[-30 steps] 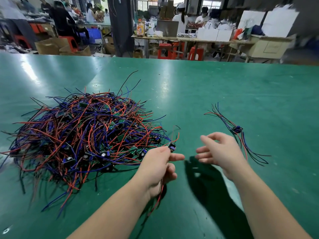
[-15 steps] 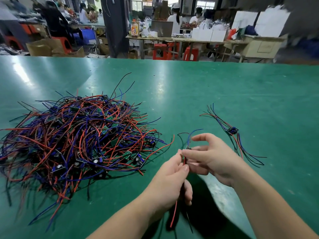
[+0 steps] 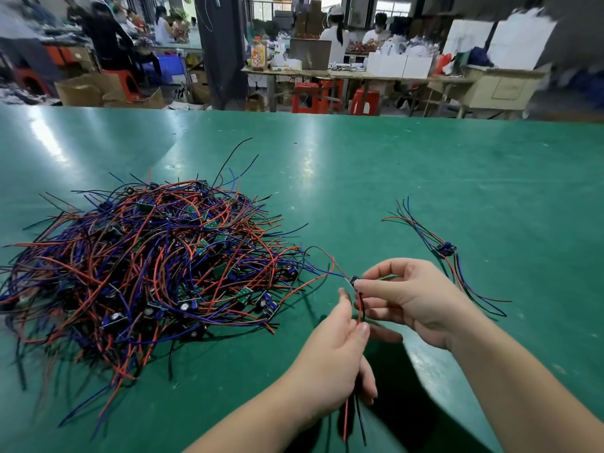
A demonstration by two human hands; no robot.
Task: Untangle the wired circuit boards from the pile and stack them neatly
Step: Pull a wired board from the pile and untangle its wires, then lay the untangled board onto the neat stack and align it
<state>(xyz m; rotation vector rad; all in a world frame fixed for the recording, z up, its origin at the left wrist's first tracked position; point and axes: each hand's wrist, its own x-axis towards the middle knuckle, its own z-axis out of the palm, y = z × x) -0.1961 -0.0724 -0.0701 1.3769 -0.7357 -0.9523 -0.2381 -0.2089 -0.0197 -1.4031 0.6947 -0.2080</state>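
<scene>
Left hand (image 3: pixel 340 358) slips lower along the red and black wires (image 3: pixel 359 308), fingers curled round them; right hand (image 3: pixel 415 299) pinches their board (image 3: pixel 353 280). Pile (image 3: pixel 147 263) left, stack (image 3: pixel 446 249) right.

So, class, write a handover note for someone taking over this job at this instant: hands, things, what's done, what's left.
The right hand pinches one wired board; the left hand grips its red and black wires below.
Its other wires run to the edge of the pile.
Done: a small stack lies on the table to the right.
Left: free this board, stack it, then work through the pile.
</scene>
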